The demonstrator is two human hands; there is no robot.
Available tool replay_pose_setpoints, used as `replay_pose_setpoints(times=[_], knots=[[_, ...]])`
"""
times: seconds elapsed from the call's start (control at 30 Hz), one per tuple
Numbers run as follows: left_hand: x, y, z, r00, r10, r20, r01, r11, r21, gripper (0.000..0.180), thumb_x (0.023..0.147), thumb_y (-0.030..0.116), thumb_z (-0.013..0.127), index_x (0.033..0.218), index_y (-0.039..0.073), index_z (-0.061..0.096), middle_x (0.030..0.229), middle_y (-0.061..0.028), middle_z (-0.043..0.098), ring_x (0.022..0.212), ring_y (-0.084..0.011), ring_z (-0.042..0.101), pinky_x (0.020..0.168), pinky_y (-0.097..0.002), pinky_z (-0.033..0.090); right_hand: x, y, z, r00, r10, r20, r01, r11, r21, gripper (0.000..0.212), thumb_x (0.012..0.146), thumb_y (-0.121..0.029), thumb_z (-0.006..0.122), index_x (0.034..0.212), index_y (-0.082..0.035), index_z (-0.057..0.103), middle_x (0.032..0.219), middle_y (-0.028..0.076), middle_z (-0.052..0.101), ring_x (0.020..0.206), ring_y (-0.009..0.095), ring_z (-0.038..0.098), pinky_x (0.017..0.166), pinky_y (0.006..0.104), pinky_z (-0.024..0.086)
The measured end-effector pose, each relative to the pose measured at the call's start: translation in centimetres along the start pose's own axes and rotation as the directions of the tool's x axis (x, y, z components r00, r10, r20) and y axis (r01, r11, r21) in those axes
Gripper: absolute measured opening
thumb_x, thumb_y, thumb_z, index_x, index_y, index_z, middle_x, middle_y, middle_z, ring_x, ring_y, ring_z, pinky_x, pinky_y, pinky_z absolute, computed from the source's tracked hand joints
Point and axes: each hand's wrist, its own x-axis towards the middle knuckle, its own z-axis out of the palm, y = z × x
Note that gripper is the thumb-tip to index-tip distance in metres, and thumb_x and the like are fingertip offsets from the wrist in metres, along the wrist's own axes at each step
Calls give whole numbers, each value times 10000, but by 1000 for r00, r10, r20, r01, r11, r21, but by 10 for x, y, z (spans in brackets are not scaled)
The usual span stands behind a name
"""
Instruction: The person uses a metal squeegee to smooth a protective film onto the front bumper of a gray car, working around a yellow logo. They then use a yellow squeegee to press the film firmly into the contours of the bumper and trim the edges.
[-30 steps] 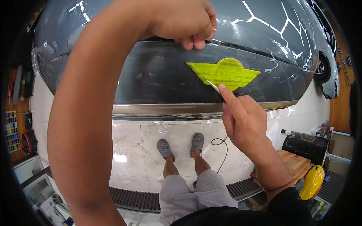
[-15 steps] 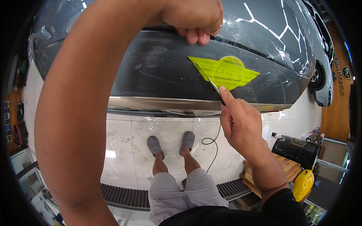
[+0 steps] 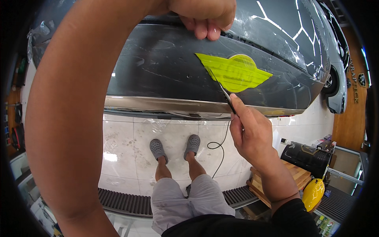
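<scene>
I have the green tape (image 3: 237, 75) on the car's dark grey panel (image 3: 158, 59), right of the middle, between the seam above it and the trim below. Its outline runs wide along the far edge, with a rounded hump there, and narrows toward me. On its left side I see the tip of a slim tool (image 3: 227, 98), metal at the end and dark along the handle, lying slantwise over the slanted edge. The right hand (image 3: 252, 130) grips that tool in its fingers, the index finger stretched along it.

Farther off and to the left of the tape, the left hand (image 3: 205, 12) is at the seam (image 3: 252, 44), fingers curled downward; I cannot tell whether they pinch anything. That forearm covers much of my left side.

On the near side of the panel, the metallic trim (image 3: 166, 103) runs across. Below it, I look down on grey clogs (image 3: 157, 149) on the pale tiled floor (image 3: 122, 138), with a looped cable (image 3: 223, 152) just right of them. To the near right are a wooden stand (image 3: 294, 175), a black drum (image 3: 306, 158) and a glossy yellow piece (image 3: 314, 193). At far right is another car (image 3: 337, 91).
</scene>
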Motion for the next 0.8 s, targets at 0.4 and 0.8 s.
replay_pose_setpoints(times=[0.4,0.8], knots=[[-3,2,1,1000,-11,-19,11,999,-36,212,956,146,592,1002,-25,709,885,-76,733,776,-144,667,763,-288,527,-7,7,-8,1000,-13,22,14,997,-78,535,810,103,672,1332,1,615,724,115,582,587,263,569,565,377,465],[0,-5,2,999,21,-25,-23,997,-77,204,939,145,613,1000,-20,714,881,-75,738,759,-141,676,743,-283,531,-9,12,-10,998,-55,19,56,997,-61,558,797,111,673,1340,-3,611,719,104,567,588,244,552,560,365,451]])
